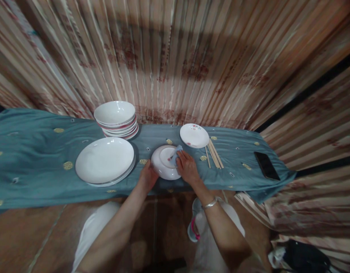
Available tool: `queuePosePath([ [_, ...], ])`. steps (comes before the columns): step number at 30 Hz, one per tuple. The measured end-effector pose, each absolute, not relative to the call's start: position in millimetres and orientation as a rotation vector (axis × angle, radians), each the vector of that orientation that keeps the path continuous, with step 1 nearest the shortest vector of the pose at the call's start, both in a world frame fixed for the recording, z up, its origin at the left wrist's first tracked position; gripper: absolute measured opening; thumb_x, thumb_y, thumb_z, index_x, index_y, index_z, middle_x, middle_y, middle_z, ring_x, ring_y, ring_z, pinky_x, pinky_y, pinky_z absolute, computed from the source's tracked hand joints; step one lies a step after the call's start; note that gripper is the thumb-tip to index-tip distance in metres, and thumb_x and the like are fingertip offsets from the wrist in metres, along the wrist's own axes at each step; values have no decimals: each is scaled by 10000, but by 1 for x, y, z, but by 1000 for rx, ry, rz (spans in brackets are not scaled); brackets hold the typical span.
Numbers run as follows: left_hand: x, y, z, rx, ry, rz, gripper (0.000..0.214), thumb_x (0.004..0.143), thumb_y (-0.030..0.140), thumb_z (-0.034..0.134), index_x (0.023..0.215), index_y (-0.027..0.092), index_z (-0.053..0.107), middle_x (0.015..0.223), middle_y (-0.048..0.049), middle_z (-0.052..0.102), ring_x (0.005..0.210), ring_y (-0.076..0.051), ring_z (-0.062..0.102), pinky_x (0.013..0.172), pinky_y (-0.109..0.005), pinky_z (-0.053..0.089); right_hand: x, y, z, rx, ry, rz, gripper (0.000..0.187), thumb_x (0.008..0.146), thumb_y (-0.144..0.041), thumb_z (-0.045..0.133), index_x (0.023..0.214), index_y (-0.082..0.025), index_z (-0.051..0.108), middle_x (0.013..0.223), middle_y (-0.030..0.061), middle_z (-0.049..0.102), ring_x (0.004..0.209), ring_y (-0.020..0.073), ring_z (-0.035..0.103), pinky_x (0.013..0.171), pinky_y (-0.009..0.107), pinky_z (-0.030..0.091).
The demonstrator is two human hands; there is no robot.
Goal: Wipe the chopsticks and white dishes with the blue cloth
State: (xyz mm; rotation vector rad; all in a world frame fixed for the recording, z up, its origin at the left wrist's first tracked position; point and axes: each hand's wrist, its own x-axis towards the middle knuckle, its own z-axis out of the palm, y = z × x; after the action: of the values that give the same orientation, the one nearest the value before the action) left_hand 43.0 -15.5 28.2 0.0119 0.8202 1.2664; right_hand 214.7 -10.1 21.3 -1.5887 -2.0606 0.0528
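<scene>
A white bowl (160, 167) is turned bottom up over the table, its foot ring facing me. My left hand (149, 175) grips the bowl's left edge, the fingers partly hidden beneath it. In my right hand (187, 166) is a bunched light-blue cloth (177, 152), pressed against the bowl's base. The fingers of that hand are closed over the cloth. Left of the bowl lies a stack of large white plates (105, 161). Behind those plates stands a stack of white bowls (116, 113) with red-patterned sides.
A small flowered plate (194, 135) sits at the back, right of centre, with several wooden chopsticks (215, 153) beside it. Farther right lies a black phone (266, 165). The narrow table (44, 151) has a teal cloth, and a pleated curtain (169, 57) hangs directly behind.
</scene>
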Motion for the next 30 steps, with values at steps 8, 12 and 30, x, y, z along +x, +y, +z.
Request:
queuePosePath([
  [8, 41, -12, 18, 42, 800, 1261, 327, 945, 262, 353, 1043, 178, 653, 875, -75, 735, 985, -232, 650, 902, -344, 489, 212, -29, 20, -1640, -2027, -17, 410, 971, -282, 336, 1261, -85, 549, 1280, 203, 570, 1219, 271, 499, 998, 467, 415],
  [12, 44, -12, 21, 35, 822, 1285, 345, 951, 259, 328, 1057, 165, 643, 867, -71, 736, 986, -225, 649, 926, -354, 483, 211, -39, 22, -1644, -2057, -51, 395, 966, -260, 357, 1250, -75, 559, 1286, 207, 564, 1228, 271, 486, 1014, 469, 402],
  [30, 49, -14, 32, 26, 771, 1291, 400, 946, 223, 316, 1200, 141, 614, 913, -85, 742, 1006, -213, 649, 936, -311, 478, 177, -53, 36, -1422, -2248, 9, 392, 935, -184, 380, 1281, -101, 547, 1305, 181, 555, 1312, 263, 401, 1080, 487, 381],
])
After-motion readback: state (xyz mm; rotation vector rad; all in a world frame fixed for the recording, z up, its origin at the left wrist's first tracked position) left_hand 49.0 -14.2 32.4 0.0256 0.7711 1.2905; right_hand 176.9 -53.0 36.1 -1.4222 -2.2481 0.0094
